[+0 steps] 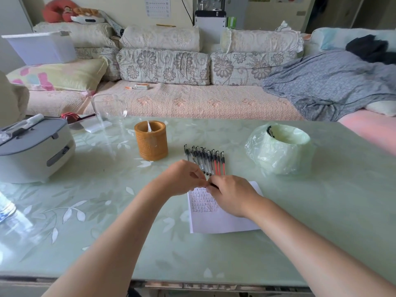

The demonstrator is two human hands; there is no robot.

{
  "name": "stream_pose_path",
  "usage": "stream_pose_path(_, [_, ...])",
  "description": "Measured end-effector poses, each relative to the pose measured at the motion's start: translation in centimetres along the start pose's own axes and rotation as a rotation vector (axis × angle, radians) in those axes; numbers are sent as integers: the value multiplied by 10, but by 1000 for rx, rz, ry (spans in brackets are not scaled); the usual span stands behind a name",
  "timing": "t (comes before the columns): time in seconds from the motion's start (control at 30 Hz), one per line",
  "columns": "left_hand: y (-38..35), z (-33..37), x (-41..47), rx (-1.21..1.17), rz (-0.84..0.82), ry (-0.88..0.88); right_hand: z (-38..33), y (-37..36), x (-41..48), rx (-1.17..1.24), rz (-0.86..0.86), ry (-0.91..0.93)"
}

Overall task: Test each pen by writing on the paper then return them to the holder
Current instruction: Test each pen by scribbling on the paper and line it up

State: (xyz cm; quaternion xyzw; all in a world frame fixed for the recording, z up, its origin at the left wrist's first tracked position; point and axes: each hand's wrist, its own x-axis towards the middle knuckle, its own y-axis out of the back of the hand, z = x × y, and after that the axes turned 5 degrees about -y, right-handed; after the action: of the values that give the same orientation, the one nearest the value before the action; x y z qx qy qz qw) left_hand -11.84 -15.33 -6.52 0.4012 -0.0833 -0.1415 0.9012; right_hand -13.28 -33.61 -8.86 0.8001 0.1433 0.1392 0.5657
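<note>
A row of several pens (204,158), black ones and three red, lies on the table behind my hands. A brown round pen holder (151,143) stands to their left with something pale inside. A white paper (222,215) with rows of red writing lies under my right hand. My left hand (182,177) and my right hand (230,195) meet over the paper's top edge, fingertips pinched together on a dark pen that is mostly hidden; only a small black part shows between them.
A grey-lidded white appliance (32,150) sits at the left, with a clear glass (109,109) behind the holder. A round container wrapped in a pale plastic bag (279,147) stands at the right. A sofa runs behind the green glass-topped table (107,221).
</note>
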Motion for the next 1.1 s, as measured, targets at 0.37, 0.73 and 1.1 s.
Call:
stream_pose_path(0.37, [-10, 4, 5, 24, -66, -30, 13, -2, -4, 240, -53, -22])
stream_pose_path(0.73, [-11, 0, 2, 0, -88, -63, 15, -10, -9, 102, 22, -53])
stream_pose_path(1.1, [-15, -12, 6, 298, -37, -38, 28, -13, -14, 444, -43, -160])
